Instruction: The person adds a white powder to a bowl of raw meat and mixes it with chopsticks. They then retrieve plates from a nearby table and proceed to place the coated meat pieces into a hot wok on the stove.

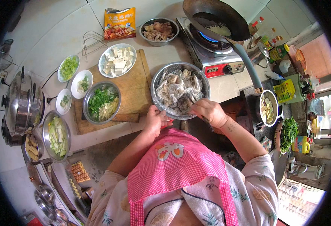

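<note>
A steel bowl (157,105) of batter-coated fish pieces (171,87) stands at the counter's front edge. My left hand (155,121) is at the bowl's near left rim, fingers curled on it. My right hand (209,112) is closed on a thin utensil, seemingly chopsticks (193,99), whose tips are among the coated pieces. Behind the bowl, a gas stove (227,60) burns with a blue flame. A wok (205,17) with oil in it sits tilted over the burner, its long handle (246,65) pointing towards me.
Left, a wooden cutting board (134,93) bears a bowl of chopped greens (101,101), a plate of tofu cubes (119,60) and a partly hidden knife (125,117). A bowl of meat (159,31) stands behind. Right are sliced vegetables in a white-rimmed bowl (268,108), leafy greens (289,134) and bottles.
</note>
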`<state>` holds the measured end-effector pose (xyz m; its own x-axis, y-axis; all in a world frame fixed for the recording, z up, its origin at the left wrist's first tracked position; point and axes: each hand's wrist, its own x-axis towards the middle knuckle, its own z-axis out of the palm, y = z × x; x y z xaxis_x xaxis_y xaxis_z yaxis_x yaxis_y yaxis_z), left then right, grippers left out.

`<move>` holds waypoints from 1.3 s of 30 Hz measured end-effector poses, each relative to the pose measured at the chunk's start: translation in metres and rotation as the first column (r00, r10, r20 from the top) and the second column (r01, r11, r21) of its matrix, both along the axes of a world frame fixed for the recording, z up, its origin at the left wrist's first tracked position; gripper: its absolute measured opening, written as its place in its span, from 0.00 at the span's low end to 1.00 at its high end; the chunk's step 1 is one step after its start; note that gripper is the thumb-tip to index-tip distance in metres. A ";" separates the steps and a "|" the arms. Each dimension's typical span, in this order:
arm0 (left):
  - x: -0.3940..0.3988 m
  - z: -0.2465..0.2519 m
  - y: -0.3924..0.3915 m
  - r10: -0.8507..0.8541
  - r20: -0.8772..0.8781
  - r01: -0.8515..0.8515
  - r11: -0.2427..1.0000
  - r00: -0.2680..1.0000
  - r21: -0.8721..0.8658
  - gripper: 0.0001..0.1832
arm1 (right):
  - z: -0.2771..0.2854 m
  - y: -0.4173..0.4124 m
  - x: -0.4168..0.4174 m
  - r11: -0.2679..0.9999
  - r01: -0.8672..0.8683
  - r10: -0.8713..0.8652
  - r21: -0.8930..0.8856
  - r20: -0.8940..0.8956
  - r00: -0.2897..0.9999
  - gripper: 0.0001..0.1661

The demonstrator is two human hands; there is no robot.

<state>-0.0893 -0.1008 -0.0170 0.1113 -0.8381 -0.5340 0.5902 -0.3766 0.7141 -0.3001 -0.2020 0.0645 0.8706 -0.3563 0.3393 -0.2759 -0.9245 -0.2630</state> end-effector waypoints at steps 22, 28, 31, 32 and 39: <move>-0.006 -0.005 0.002 0.047 -0.013 -0.048 0.999 0.999 -0.010 0.09 | 0.049 -0.024 -0.027 0.380 0.314 -0.680 0.870 0.033 0.732 0.19; -0.005 0.003 0.000 -0.022 0.000 0.022 1.000 1.000 -0.003 0.09 | -0.019 -0.056 -0.036 0.127 0.260 -0.882 0.957 -0.011 0.470 0.19; -0.002 0.001 0.001 -0.045 -0.002 0.045 0.999 0.999 -0.020 0.10 | -0.049 -0.052 -0.014 0.023 0.113 -0.916 0.993 -0.024 0.400 0.19; -0.001 0.001 0.000 -0.055 0.002 0.055 0.998 0.998 -0.026 0.10 | -0.053 -0.049 -0.008 0.011 0.078 -0.920 0.997 -0.020 0.390 0.19; -0.003 0.001 0.001 -0.034 0.005 0.034 0.999 0.999 -0.011 0.10 | -0.011 -0.036 0.021 0.136 0.043 -0.884 0.990 0.102 0.455 0.21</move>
